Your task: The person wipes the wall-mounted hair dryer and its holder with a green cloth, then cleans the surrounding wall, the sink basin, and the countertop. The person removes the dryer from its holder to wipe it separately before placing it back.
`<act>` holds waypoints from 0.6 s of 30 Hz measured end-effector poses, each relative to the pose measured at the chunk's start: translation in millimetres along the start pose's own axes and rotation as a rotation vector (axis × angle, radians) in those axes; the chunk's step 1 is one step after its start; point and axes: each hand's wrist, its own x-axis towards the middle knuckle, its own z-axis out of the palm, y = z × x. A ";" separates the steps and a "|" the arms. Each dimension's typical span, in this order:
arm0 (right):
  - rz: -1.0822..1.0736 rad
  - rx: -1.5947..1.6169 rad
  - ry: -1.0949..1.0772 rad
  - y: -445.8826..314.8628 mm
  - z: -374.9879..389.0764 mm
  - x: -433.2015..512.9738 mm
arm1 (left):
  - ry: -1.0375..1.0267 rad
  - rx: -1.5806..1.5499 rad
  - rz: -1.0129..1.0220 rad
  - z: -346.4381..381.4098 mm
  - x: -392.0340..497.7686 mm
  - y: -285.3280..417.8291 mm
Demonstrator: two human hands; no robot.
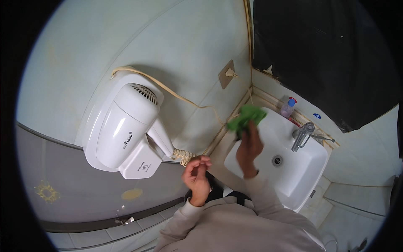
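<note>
A crumpled green cloth (247, 119) is in the grip of my right hand (250, 149). The hand is slightly blurred and covers part of the cloth. Both are over the left side of a white washbasin (296, 179), near the wall-side ledge. My left hand (197, 179) is raised to the left of the basin, its fingers curled in towards the thumb. Nothing shows in it. Closest to that hand is the coiled cord (182, 156) of a white wall-mounted hair dryer (129, 126).
A chrome faucet (303, 135) rises at the basin's back rim, beside a clear bottle with a blue cap (287, 108). A plug sits in the wall socket (227, 75), and a cream cable (176, 94) runs along the wall. Black sheeting (315, 56) covers the wall above the basin.
</note>
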 end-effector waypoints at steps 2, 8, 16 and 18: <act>-0.362 0.064 -0.122 -17.5 2.2 -37.6 | -0.050 0.034 0.206 -10.9 0.7 11.2; -0.212 0.340 -0.371 -23.9 62.5 -50.4 | 0.134 0.288 0.416 -40.4 8.5 23.9; -0.324 0.218 -0.270 -46.8 151.5 18.8 | -0.012 0.209 -0.196 -56.1 21.9 11.2; -0.572 0.160 -0.333 -46.1 152.3 0.8 | -0.081 0.230 -0.238 -59.4 15.1 15.2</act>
